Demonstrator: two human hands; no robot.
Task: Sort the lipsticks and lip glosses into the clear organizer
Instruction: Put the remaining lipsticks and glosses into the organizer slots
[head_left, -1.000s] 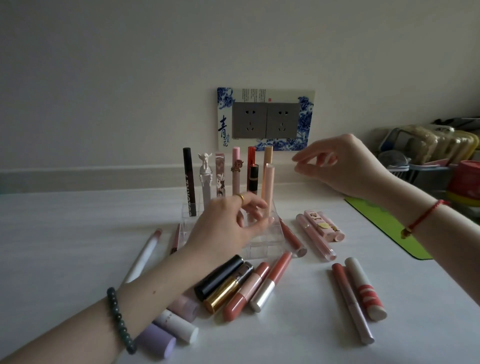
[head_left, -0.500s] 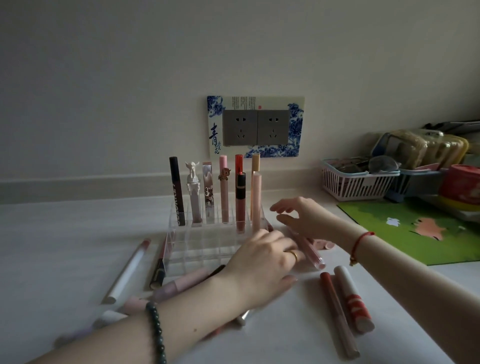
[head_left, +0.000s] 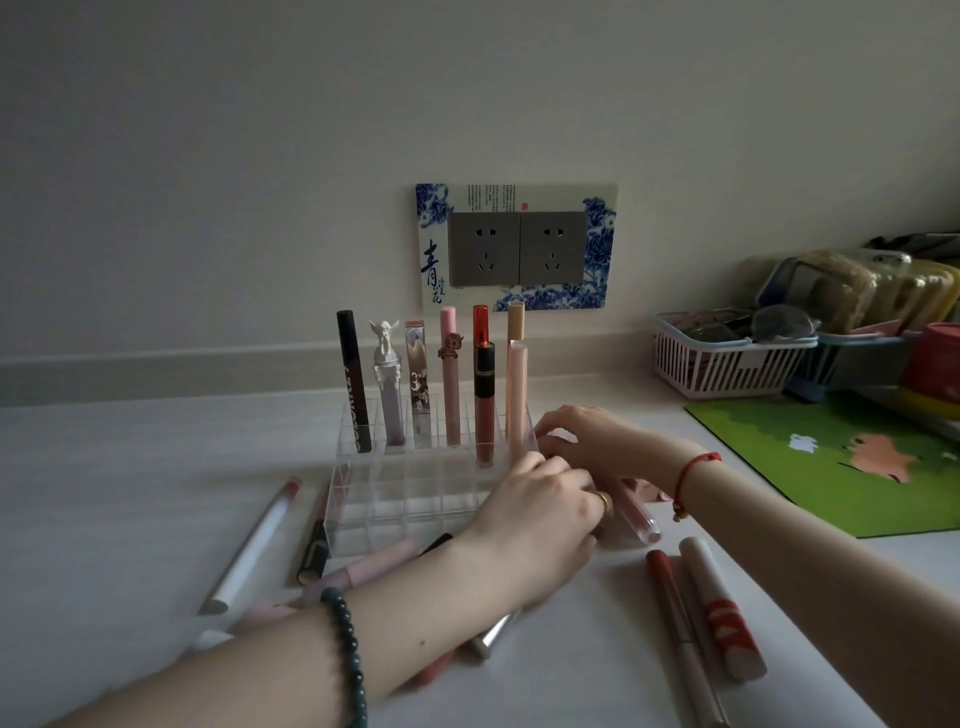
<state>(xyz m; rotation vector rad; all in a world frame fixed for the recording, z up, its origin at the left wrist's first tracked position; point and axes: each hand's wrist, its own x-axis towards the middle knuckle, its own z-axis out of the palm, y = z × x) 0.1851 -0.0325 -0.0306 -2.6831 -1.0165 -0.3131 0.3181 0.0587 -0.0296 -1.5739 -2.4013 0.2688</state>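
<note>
Head view. One white desk against a pale wall. At far right lie one green mat and one pink basket. One double socket plate is on the wall.

Clear organizer: one, a grid of cells, standing mid-desk.

Eight tubes stand upright in it, long axes vertical, caps up.
- Far row, six, left to right: black tube, white angel-topped tube, silver patterned tube, pink unicorn tube, red-capped tube, beige-capped tube.
- Next row nearer, two, at the right end: black-capped gloss, pale pink tube.

Left hand, ring on one finger, is over the organizer's near right corner. Its fingers are bent and the tips hidden, so I cannot tell if they grip anything. Right hand is just right of the organizer, touching the left hand. Its fingers curl down toward the desk and what is under them is hidden, so no grip can be told.

Lying flat:
- Left of the organizer, two: white pencil and dark slim pencil, axes near-left to far-right.
- Right, three: clear pink gloss emerging from under the hands, then red slim tube and striped white tube side by side nearer. All three axes run far-left to near-right.
- More tubes lie under the left forearm, partly hidden and uncountable.

Wrists: one bead bracelet on the left, one red cord on the right.
</note>
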